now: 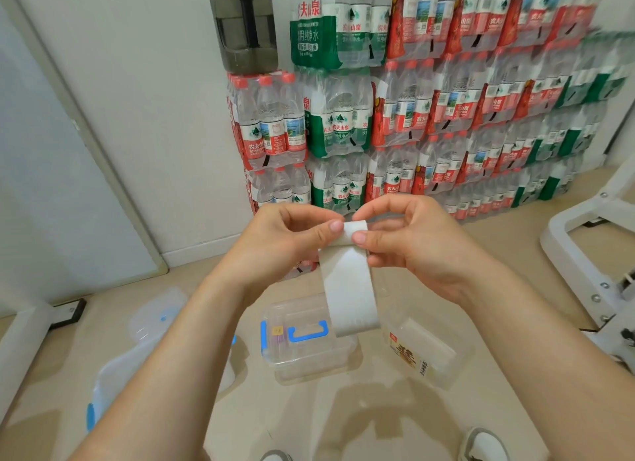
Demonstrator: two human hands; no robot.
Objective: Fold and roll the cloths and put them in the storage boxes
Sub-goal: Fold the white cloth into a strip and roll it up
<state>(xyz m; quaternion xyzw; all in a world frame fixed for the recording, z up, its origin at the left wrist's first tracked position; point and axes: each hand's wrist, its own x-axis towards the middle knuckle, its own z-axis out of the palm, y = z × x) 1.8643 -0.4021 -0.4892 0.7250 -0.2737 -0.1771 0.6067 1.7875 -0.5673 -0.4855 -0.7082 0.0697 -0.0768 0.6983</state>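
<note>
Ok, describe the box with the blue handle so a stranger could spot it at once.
Start at the wall of bottled water packs and come down to the floor in front. Below the hanging cloth strip sits a clear box; it alone has a blue handle on its lid.

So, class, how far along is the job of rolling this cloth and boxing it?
Done: the cloth is folded into a narrow strip. In hand: the left hand and right hand pinch its top, with barely one turn rolled. Left: roll the hanging length and put it in the storage box.
</note>
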